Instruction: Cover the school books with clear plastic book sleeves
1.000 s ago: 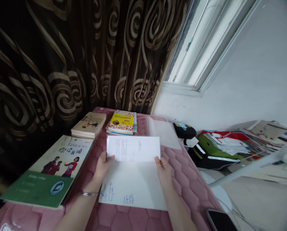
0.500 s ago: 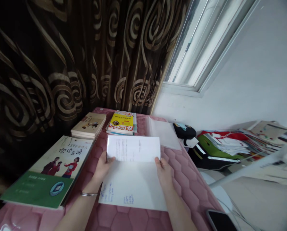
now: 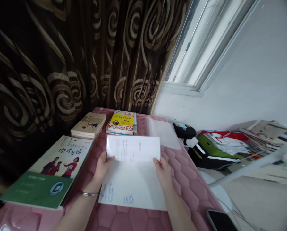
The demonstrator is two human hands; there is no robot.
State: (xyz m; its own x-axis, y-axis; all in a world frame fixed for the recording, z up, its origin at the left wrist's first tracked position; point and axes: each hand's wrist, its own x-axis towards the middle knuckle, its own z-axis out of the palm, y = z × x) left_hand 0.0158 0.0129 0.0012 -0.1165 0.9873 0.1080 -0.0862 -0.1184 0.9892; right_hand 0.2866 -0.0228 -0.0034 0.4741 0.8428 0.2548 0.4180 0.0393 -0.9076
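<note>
Both of my hands pinch the sides of a white printed paper (image 3: pixel 131 150), thumbs on top and fingers beneath. My left hand (image 3: pixel 102 165), below a silver bracelet, is closed on its left edge; my right hand (image 3: pixel 163 168) is closed on its right edge. Toward me from the printed part extends a plain white sheet (image 3: pixel 138 186) with blue handwriting along its lower left. Whether the two parts are one folded sheet or separate pieces I cannot tell. Left of my left hand lies a large green-and-cream book (image 3: pixel 37 189).
Small tan books (image 3: pixel 89 123) and a yellow-covered book (image 3: pixel 122 123) lie at the back of the pink quilted tabletop (image 3: pixel 186 179). A clear plastic sleeve (image 3: pixel 161 133) rests at back right. A phone (image 3: pixel 221 221) is at front right. Piled papers (image 3: pixel 227 144) and a green-black bag (image 3: pixel 207 147) stand beyond.
My right thumb has shifted slightly left along the paper's edge. My left hand and the paper stay almost where they were.
</note>
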